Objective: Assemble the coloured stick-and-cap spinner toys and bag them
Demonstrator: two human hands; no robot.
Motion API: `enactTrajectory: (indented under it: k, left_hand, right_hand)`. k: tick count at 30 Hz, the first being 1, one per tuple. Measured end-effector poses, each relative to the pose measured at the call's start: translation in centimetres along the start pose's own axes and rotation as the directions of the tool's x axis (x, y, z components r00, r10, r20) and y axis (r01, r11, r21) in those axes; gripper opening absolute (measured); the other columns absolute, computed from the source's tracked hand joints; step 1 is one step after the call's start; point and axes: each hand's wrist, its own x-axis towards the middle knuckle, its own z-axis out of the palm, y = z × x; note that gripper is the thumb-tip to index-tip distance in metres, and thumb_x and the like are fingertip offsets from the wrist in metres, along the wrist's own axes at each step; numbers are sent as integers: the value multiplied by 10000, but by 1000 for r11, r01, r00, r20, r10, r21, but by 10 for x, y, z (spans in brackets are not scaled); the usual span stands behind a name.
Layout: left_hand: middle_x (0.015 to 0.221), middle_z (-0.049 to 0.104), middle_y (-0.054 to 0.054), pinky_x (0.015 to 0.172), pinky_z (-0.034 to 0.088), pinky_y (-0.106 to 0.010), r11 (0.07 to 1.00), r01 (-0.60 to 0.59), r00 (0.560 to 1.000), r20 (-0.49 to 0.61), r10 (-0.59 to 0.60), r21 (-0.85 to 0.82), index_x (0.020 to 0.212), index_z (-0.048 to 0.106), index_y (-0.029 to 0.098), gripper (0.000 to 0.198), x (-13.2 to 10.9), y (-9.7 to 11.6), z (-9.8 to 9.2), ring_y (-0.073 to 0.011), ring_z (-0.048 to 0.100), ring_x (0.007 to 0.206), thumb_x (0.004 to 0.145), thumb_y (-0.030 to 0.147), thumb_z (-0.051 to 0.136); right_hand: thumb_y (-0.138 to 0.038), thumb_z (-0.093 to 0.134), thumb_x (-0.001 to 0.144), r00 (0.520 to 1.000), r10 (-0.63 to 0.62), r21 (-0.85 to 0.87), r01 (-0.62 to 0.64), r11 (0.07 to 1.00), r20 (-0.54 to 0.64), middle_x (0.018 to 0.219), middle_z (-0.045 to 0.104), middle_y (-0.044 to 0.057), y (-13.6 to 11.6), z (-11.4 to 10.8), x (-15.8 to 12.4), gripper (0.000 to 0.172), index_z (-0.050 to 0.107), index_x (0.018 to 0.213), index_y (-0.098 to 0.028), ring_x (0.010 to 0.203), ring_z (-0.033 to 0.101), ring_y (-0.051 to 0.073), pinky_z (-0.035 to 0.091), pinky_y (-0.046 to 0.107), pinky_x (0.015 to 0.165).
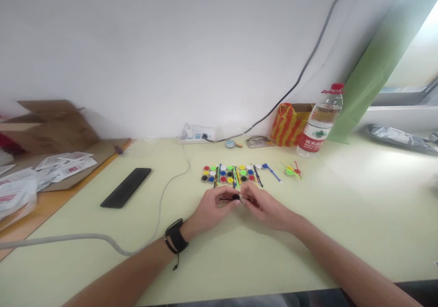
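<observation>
Pinching a seemingly light, stiff black disc, the left hand and right hand would best grip its rim.

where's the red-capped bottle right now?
In the head view, the red-capped bottle stands at right on the table, farther back than the right hand, just right of the striped bag.

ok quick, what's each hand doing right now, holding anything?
Left hand: closed, fingertips holding a small black piece.
Right hand: fingers curled in beside that piece; whether they grip it cannot be told.
</observation>
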Motion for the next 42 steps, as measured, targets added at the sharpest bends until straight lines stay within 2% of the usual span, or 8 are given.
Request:
enactTrajectory:
  k: [11,21,31,34,37,39,42]
  left_hand:
    - [1068,751,-102,967,591,-402,999,-24,998,-63,23,-25,1036,741,156,225,1,-4,-1,-241,714,1008,846,272,776]
    - [1024,760,-94,921,599,-365,1000,-9,997,-73,7,-28,1010,740,157,218,1,-8,-2,-221,720,970,838,281,790]
    - [967,746,-89,885,585,-357,1000,-23,1000,4,23,12,949,725,149,173,1,-4,-6,-200,699,907,870,299,759]
    - [983,729,-90,899,577,-363,999,-38,999,-14,38,-21,956,703,153,170,0,-2,-4,-201,690,922,876,295,754]
    - [1031,709,-98,942,558,-378,994,-54,998,15,56,-96,964,690,160,162,1,-2,-2,-205,679,967,892,297,738]
    - [1083,703,-111,980,539,-385,988,-42,998,36,48,-148,971,697,162,154,2,-2,-1,-215,669,1032,915,305,711]
    - [1063,704,-98,946,551,-357,983,-3,1000,-18,0,-186,1034,707,174,201,4,-4,-3,-203,672,1011,892,312,740]
  right_hand:
    - [-240,464,1009,999,27,-26,-28,999,-21,883,548,-6,-2,-4,1,10,467,1000,-238,724,490,146,403,275,672]
    - [-198,482,989,999,-10,-141,3,990,-53,802,540,-21,1,-5,0,84,511,914,-223,684,442,132,362,257,619]
    - [-230,512,987,997,-31,-81,26,996,-66,800,542,-13,-2,-6,2,88,545,907,-216,677,452,131,377,259,610]
    - [-242,519,988,996,-27,-62,22,998,-85,822,563,-5,-3,-7,2,83,563,922,-217,693,472,136,388,264,611]
    - [-266,516,996,995,-24,-42,20,999,-97,853,596,11,1,-8,3,91,585,954,-222,724,513,148,417,272,622]
    - [-288,521,997,990,-34,-27,31,999,-134,924,621,31,4,-9,4,95,593,1019,-230,756,550,155,459,282,650]
    - [-326,548,987,955,-75,-55,62,997,-287,1095,626,70,8,-11,5,195,577,1161,-245,813,589,163,511,299,696]
